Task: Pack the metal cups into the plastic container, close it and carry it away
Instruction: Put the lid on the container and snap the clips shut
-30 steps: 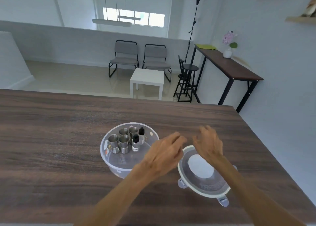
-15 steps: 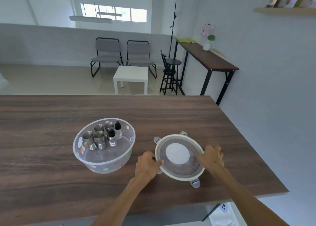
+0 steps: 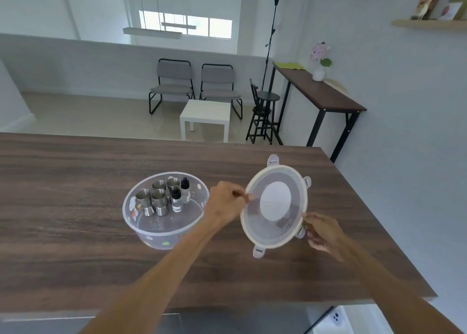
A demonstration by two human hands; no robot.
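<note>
The lid [image 3: 275, 206] is off the bench [image 3: 75, 232] and tipped up on edge, its top face turned toward the camera. Both hands carry it by opposite sides of the rim. The left hand [image 3: 227, 203] pinches the rim at the side nearer the container, thumb and fingertips closed on it. The right hand [image 3: 322, 232] grips the lower right of the rim beside one of the clip tabs, fingers curled under. A two-point hold like this keeps a wide, floppy disc from swinging, and probably lets the person turn it to line up the four clip tabs with the rim below.

The plastic container [image 3: 165, 207] sits open on the bench, about midway between its near and far edges and just left of the lid. Four metal cups [image 3: 153, 199] stand upright in a tight group against its far left wall. Two small black-capped bottles [image 3: 180, 194] stand touching them on the right. Grouped like that, they leave most of the container floor bare and nothing rises above the rim, so the lid should seat flat.

Packing looks finished. The step in hand is closing: the lid must travel left over the container, level out and be pressed down before the tabs are snapped shut.
</note>
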